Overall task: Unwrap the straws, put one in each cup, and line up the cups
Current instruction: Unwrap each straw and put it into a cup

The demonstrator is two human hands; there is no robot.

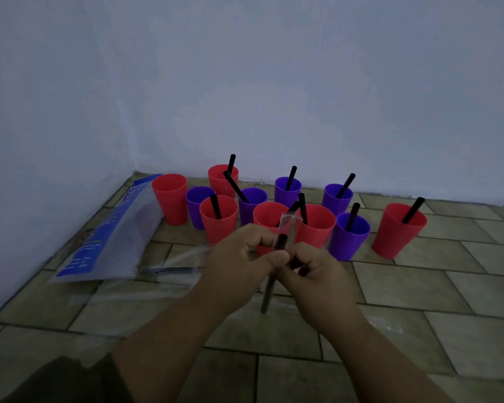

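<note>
One black straw [269, 286] sits at the middle of the frame, slanted, its upper tip showing above the knuckles and its lower end hanging free below the hands. A clear wrapper [288, 225] rises from that upper tip. The left hand [236, 257] has its fingers curled in and its thumb pressed against the straw, pinching it near the top. The right hand [320, 274] touches the left, with its fingers curled round the shaft just below. Whether it also grips the wrapper cannot be told.

Just behind the hands, eleven cups stand upright in a loose cluster on the tiled floor [419, 330], six red and five purple. Most hold a black straw leaning on the rim. The red cup at the far right [399, 231] stands a little apart from the others, next to a purple cup [351, 241]. The red cup at the far left [170, 199] and the purple cup beside it [197, 206] show no straw.

At the left of the frame a blue and clear package [108, 234] lies flat by the wall [274, 82]. Loose clear wrappers [172, 263] are spread between it and the left forearm, and one has a dark straw inside. Dark cloth [56, 379] fills the lower left corner.
</note>
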